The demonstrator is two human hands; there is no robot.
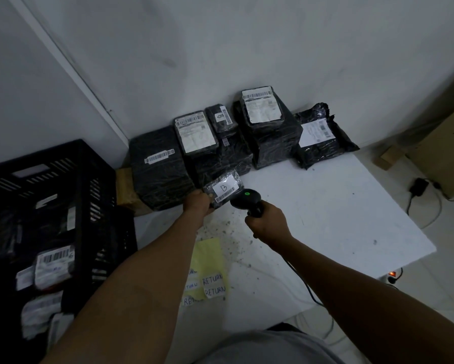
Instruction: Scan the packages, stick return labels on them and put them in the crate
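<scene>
My left hand [198,203] holds a small black package [224,189] by its near left corner, its white barcode label marked "B" facing up. My right hand [266,219] grips a black handheld scanner [246,200] whose green light is lit; its head sits just right of the package's barcode. A yellow sheet [210,261] with white "RETURN" labels [214,285] lies on the white table [338,219] between my forearms. The black crate [63,179] stands at the left with several labelled packages inside.
Several black wrapped packages [267,127] with white shipping labels are lined against the wall at the table's far edge. The scanner cable runs off the table's near right side. A power strip [393,277] and adapter [418,186] lie on the floor at right, beside a cardboard box.
</scene>
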